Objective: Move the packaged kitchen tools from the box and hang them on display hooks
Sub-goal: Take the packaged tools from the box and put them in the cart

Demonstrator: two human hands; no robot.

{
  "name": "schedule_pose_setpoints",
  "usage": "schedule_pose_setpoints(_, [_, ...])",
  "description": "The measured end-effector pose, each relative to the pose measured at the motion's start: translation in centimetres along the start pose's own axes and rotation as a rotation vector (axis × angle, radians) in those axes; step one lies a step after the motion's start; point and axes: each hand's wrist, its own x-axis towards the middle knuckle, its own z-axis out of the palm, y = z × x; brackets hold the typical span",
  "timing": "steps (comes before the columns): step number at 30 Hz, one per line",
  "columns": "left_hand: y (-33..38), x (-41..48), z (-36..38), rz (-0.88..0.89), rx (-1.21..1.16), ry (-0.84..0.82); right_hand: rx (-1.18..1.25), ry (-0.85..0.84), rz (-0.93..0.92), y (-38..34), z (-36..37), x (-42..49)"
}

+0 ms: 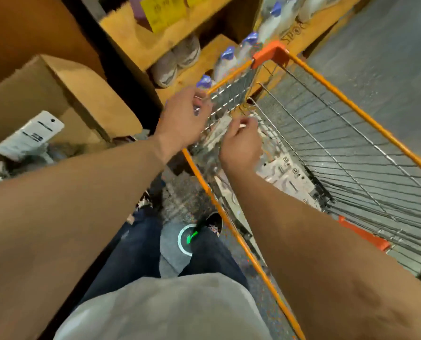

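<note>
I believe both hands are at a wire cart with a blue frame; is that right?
Not quite: the head view shows the cart frame is orange, not blue. The left hand and right hand are indeed at it.

The left fingers point(201, 100) were at the rim of a wire cart point(269, 55), the right fingers point(247, 123) just beside them, over its inside. Packaged cards point(286, 173) lay in the cart below the right fingers. A cardboard box point(64, 94) stood left of the fingers, holding a package point(30, 136). Bottles point(226, 57) stood on a shelf point(136, 42) beyond the fingers.
</note>
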Motion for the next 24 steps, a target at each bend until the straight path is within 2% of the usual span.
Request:
schedule_pose_setpoints(4, [-7.2, 0.4, -9.0, -0.155, -0.033, 0.217, -0.076, -0.128, -0.341, -9.7, 7.8, -4.3])
schedule_pose_setpoints(8, [-18.4, -1.1, -15.8, -0.38, -0.064, 0.334, -0.137, -0.329, -0.49, -15.7, 17.6, -10.1])
schedule_pose_setpoints(11, [-27.0, -2.8, -19.4, -0.559, -0.023, 0.319, -0.21, -0.483, -0.524, -18.1, 25.6, -14.0])
schedule_pose_setpoints(14, [-34.5, -4.7, -21.9, -0.701, -0.01, 0.254, -0.297, -0.64, -0.476, -18.6, 33.2, -16.8])
schedule_pose_setpoints(17, [-40.4, -5.9, -23.2, -0.807, 0.014, 0.19, -0.423, -0.711, -0.487, -18.2, 39.9, -18.5])
schedule_pose_setpoints(21, [-47.1, -6.3, -23.4, -0.905, 0.135, 0.122, -0.598, -0.772, -0.659, -18.1, 46.5, -19.3])
schedule_pose_setpoints(24, [-50.8, -6.8, -22.5, -1.011, 0.107, 0.127, -0.722, -0.815, -0.87, -17.9, 50.5, -19.1])
